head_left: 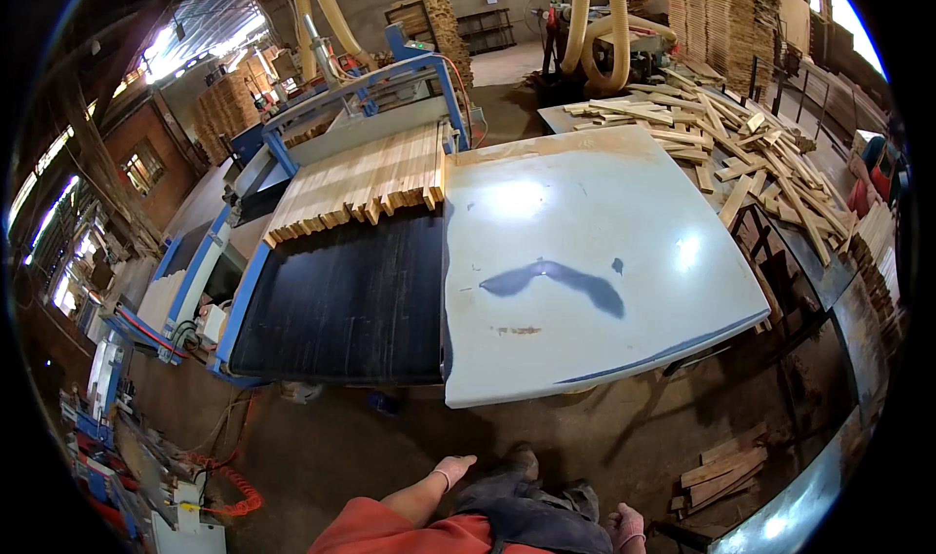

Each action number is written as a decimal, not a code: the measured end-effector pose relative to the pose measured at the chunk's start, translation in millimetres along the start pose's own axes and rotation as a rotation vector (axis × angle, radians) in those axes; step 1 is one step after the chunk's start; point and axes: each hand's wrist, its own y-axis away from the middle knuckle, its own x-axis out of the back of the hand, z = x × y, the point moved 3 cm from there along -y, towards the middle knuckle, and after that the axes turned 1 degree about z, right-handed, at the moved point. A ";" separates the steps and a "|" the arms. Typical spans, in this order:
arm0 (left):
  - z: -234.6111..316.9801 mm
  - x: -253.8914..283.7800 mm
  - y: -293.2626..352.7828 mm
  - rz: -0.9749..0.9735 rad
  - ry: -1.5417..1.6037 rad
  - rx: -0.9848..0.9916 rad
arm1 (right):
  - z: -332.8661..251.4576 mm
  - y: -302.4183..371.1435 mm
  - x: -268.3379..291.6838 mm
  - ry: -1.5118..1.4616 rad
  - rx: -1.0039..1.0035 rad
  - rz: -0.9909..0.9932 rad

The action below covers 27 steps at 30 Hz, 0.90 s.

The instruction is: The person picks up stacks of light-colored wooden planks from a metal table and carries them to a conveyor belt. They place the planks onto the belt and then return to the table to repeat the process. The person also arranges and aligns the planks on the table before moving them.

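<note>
My left hand (455, 468) wears a pale pink glove and hangs low in front of my body, its fingers stretched to the right, nothing seen in it. Beside my right leg is my right hand (627, 527), gloved too, with the fingers curled in and no object visible. Both hands are well short of the machine. A row of light wooden strips (361, 178) lies side by side on the far part of a black conveyor belt (341, 310), under a blue machine frame (366, 81). Against the belt's right side stands a pale, stained metal-topped table (585, 232).
A loose heap of wooden strips (731, 144) covers another table at the far right. Several boards (721, 476) lie low at the right. A red coiled hose (234, 491) is at the lower left. Another person (873, 174) is at the right edge.
</note>
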 end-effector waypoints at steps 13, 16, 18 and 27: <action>3.3 3.8 -116.6 -0.071 -0.246 0.126 | 3.6 60.6 -86.8 0.890 0.563 0.194; 29.4 -4.3 -125.2 -0.176 -0.339 0.085 | 28.4 83.5 -83.0 0.767 0.378 0.263; 44.7 -12.5 -128.8 -0.231 -0.385 0.039 | 42.0 91.1 -72.6 0.812 0.402 0.319; 135.4 -57.9 -186.1 0.008 -0.371 0.275 | 68.4 52.7 -23.9 1.048 0.273 0.267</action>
